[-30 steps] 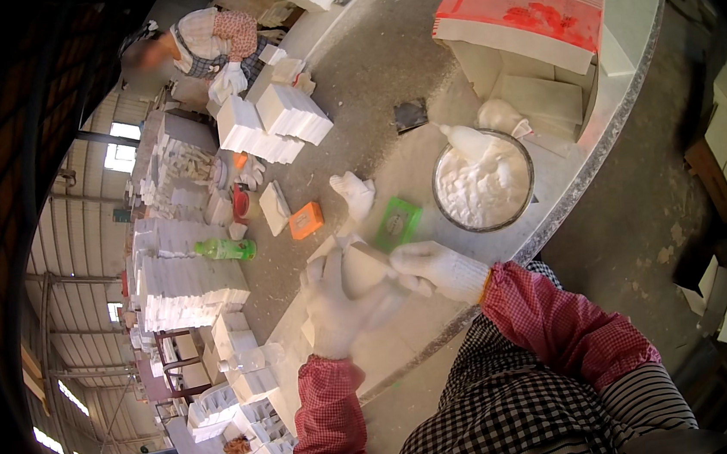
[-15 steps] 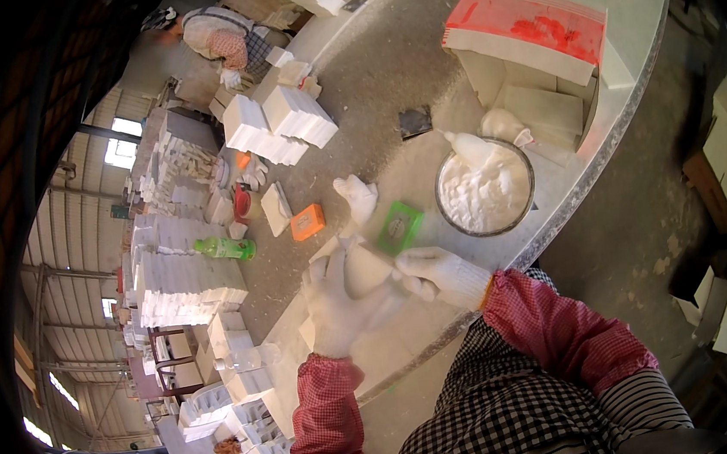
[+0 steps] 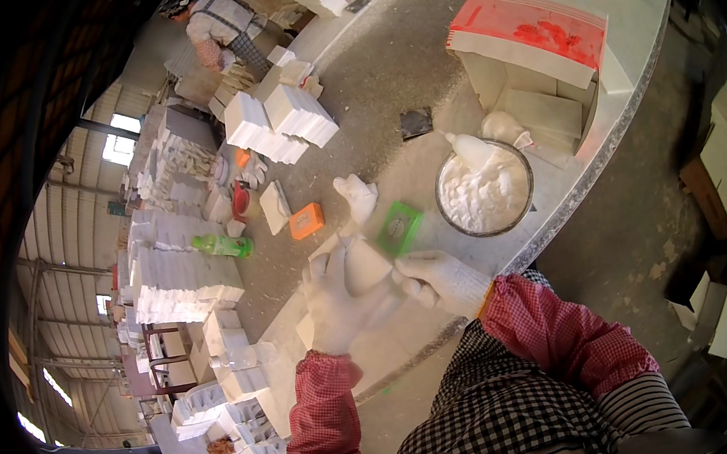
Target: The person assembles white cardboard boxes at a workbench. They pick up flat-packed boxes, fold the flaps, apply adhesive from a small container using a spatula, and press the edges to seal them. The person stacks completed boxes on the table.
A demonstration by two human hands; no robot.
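My left hand (image 3: 333, 309), in a white glove, has its fingers and thumb around the near left side of a flat whitish slab (image 3: 367, 266). The slab lies low over the bench, and its outline blurs into the glove. Just to the right, my right hand (image 3: 448, 278), also gloved, is closed in a pinch with fingertips at the slab's right edge; whatever they hold is too small to make out. A green box (image 3: 399, 228) sits beyond the right fingertips. Farther off lie a crumpled white cloth or glove (image 3: 357, 197) and an orange box (image 3: 307, 221).
At right stands a round basin (image 3: 486, 195) of white foamy material with a white bottle (image 3: 467, 147) in it. Behind it is a red-topped open carton (image 3: 528, 27). Stacks of white tiles (image 3: 186, 277) line the left; a co-worker (image 3: 221, 32) bends at the far left.
Both hands keep nearly the same place, and the slab stays between them. The co-worker at the far left has shifted posture.
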